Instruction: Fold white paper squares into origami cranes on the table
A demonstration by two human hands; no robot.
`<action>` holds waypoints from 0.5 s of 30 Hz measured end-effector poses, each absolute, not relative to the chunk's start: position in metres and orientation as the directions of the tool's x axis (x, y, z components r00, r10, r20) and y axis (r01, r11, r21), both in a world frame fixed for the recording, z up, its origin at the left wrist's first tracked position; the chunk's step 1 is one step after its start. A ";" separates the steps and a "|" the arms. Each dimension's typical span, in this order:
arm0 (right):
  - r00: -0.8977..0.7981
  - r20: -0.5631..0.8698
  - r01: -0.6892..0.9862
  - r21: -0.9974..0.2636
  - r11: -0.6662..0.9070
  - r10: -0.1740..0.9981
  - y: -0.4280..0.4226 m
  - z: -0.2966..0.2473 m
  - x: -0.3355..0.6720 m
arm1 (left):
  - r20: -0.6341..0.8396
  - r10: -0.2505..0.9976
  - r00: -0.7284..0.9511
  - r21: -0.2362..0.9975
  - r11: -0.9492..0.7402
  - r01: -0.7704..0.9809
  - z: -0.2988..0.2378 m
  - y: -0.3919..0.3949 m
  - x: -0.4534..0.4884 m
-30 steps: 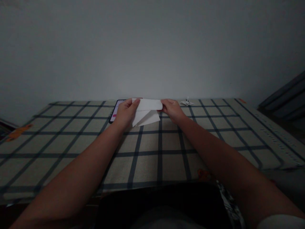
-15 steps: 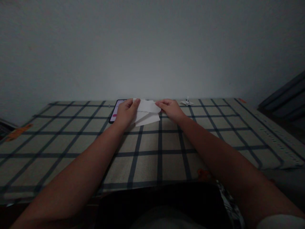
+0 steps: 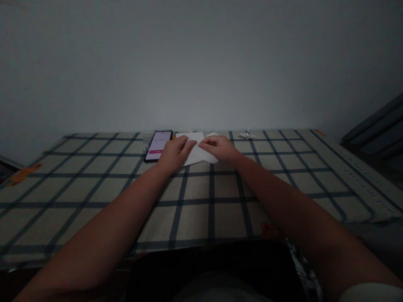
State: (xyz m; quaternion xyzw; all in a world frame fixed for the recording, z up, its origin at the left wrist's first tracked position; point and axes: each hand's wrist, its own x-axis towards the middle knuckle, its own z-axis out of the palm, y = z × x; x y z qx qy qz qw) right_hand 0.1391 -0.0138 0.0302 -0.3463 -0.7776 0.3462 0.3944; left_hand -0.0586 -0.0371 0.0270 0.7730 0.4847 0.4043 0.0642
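Over the far middle of the table, my left hand (image 3: 176,152) and my right hand (image 3: 219,147) face each other, fingertips a short gap apart. Each is closed in a pinch on a white sheet of paper (image 3: 210,157), whose outline is partly covered by the fingers. Beneath it, more white paper (image 3: 190,161) lies flat on the cloth. Just left of my left hand rests a phone (image 3: 160,141) with a lit screen.
A small folded white paper piece with a raised tip (image 3: 247,134) sits at the back right. The checked tablecloth (image 3: 195,218) covers the table, which meets a plain wall (image 3: 201,67). Dark slats (image 3: 378,121) stand at the far right.
My hands have come closer together, with the left shifted right and down, uncovering more of the phone. The upper sheet, earlier stretched between them, now sits mostly under my right hand.
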 end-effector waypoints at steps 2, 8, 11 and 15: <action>-0.444 0.380 0.284 -0.799 0.530 0.811 -0.014 0.030 0.139 | 0.555 0.806 0.207 0.504 -0.523 0.687 0.027 -0.038 -0.057; -0.434 0.348 0.294 -0.817 0.496 0.831 -0.013 0.031 0.141 | 0.586 0.789 0.183 0.532 -0.545 0.648 0.026 -0.036 -0.058; -0.418 0.344 0.303 -0.820 0.486 0.841 -0.014 0.031 0.140 | 0.606 0.794 0.049 0.612 -0.505 0.608 0.022 -0.030 -0.061; -0.396 0.377 0.299 -0.810 0.505 0.838 -0.016 0.032 0.139 | 0.571 0.820 0.025 0.680 -0.490 0.546 0.020 -0.027 -0.063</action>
